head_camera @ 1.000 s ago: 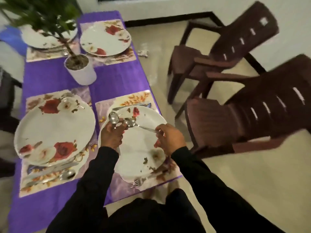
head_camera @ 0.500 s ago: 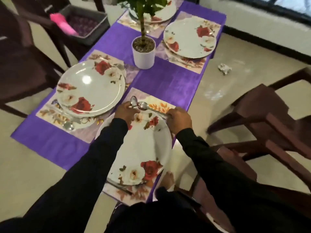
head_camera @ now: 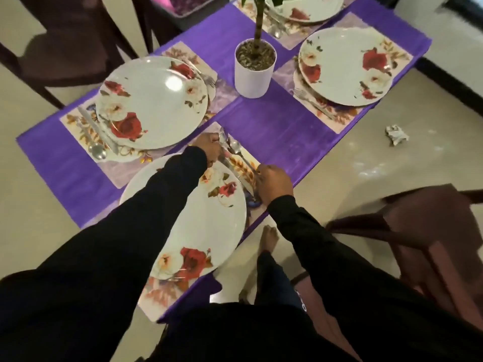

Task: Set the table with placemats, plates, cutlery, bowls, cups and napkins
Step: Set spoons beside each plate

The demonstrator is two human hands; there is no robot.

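At the near right placemat (head_camera: 243,165), both hands work on cutlery just beyond the near plate (head_camera: 198,220). Left hand (head_camera: 209,148) is curled round a utensil handle, its spoon-like head (head_camera: 222,133) sticking up past the knuckles; exactly how many pieces it holds I cannot tell. Right hand (head_camera: 273,182) pinches the handle end of a spoon (head_camera: 235,147), whose bowl lies over the mat's far corner, close to the left hand. A knife (head_camera: 236,176) lies on the mat between the two hands, along the plate's rim.

Step in hand, by my reading: laying cutlery at this fourth setting. The other three plates already sit on mats with cutlery beside them: far-left plate (head_camera: 154,100), far-right plate (head_camera: 345,66), and one at the top edge, partly cut off. No bowls, cups or napkins visible on the table (head_camera: 274,129), so the task looks well short of done.

Next move probably calls for lowering the spoon flat beside the knife, parallel to it, then letting go without knocking the plate. The pot (head_camera: 253,71) stands well apart, no obstacle.
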